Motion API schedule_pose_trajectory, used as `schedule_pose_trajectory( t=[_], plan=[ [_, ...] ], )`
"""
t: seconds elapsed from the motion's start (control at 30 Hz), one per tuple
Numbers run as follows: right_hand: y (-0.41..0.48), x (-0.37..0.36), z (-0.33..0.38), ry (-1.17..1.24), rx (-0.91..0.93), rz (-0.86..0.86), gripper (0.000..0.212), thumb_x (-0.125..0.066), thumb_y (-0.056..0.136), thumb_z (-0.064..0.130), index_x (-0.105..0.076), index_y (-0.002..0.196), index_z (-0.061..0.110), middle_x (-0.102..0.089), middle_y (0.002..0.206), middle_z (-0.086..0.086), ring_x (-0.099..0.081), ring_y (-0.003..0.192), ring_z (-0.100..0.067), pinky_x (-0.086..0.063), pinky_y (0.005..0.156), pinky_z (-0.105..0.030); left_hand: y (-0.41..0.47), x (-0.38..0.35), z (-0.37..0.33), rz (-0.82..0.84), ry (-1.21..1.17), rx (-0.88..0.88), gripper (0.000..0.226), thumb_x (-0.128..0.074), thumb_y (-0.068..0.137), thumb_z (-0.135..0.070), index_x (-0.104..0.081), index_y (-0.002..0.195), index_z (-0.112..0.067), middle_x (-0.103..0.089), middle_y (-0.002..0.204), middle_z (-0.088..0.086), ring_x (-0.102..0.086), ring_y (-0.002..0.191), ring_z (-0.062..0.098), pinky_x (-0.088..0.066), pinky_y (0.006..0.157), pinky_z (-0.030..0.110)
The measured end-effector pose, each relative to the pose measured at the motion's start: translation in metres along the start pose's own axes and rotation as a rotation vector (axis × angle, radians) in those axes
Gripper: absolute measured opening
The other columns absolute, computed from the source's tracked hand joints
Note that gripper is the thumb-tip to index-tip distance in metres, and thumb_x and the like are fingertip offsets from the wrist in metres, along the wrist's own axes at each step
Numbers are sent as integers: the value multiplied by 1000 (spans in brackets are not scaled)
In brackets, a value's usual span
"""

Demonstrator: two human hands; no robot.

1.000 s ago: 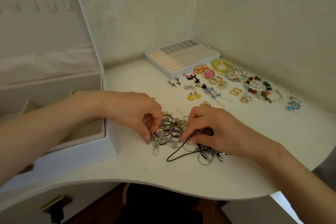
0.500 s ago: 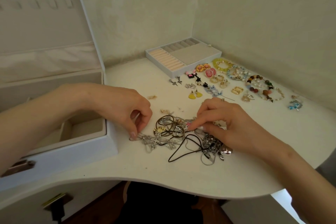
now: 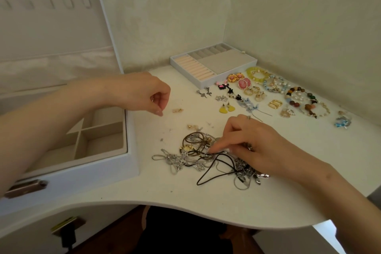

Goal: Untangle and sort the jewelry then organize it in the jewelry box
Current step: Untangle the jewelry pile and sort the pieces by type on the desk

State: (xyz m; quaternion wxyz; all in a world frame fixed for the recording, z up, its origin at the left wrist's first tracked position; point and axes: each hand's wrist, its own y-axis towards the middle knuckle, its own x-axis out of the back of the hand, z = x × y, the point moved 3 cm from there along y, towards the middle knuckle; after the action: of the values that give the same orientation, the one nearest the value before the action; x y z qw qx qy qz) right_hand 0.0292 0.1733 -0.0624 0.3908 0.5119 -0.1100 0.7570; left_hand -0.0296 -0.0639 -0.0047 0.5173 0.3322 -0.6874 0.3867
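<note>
White curved tabletop (image 3: 206, 202) in cream-walled corner; tangled pile of silver chains and black cords (image 3: 206, 156) lies right of open white jewelry box (image 3: 132, 150); right hand (image 3: 257, 142) pinches it; left hand (image 3: 144, 95) curled, contents unclear.

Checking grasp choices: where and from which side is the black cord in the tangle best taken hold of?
The black cord is probably best pinched at its free loop, from the near table edge. That bend lies on bare table, clear of the silver chains; farther in it is tangled with them by the right hand.
</note>
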Motion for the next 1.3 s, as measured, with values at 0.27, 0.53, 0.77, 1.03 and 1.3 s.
schedule_pose_trajectory(
  t=[0.27,0.53,0.77,1.03,1.3],
  plan=[
    [42,15,10,96,-139,-88,16,-68,86,20,-72,90,35,-59,78,15,-49,67,-3,-37,63,-13,35,-16,-8,-23,-9,-43,24,-66,85,-30,-54,106,-23,-55,92,-7,-52,81,11,-40,70,24],
    [82,-5,14,-148,-209,29,9,-71,82,34,-68,84,26,-62,83,9,-56,81,-11,-45,73,-29,45,-25,-7,-69,-14,-46,13,-66,85,-24,-53,83,-22,-58,84,-5,-50,76,11,-38,68,24],
    [69,16,8,31,-242,-64,10,-73,81,21,-65,75,23,-58,71,16,-49,60,11,-35,57,-8,40,-11,-23,-154,-290,-15,19,-72,80,-21,-55,71,-21,-59,69,-10,-52,64,3,-40,60,17],
    [19,64,-35,182,-367,-215,12,-77,76,17,-67,69,19,-60,63,14,-47,55,9,-36,55,-7,53,-13,-91,-79,-514,-111,20,-73,80,-19,-57,69,-21,-57,68,-10,-48,61,0,-37,58,14],
    [-21,74,-61,124,-375,-62,14,-75,79,14,-66,71,23,-57,56,22,-47,54,0,-34,55,-10,74,-35,-145,8,-512,-107,9,-70,84,-22,-62,82,-17,-57,60,-9,-49,50,-2,-34,51,17]
  ],
)
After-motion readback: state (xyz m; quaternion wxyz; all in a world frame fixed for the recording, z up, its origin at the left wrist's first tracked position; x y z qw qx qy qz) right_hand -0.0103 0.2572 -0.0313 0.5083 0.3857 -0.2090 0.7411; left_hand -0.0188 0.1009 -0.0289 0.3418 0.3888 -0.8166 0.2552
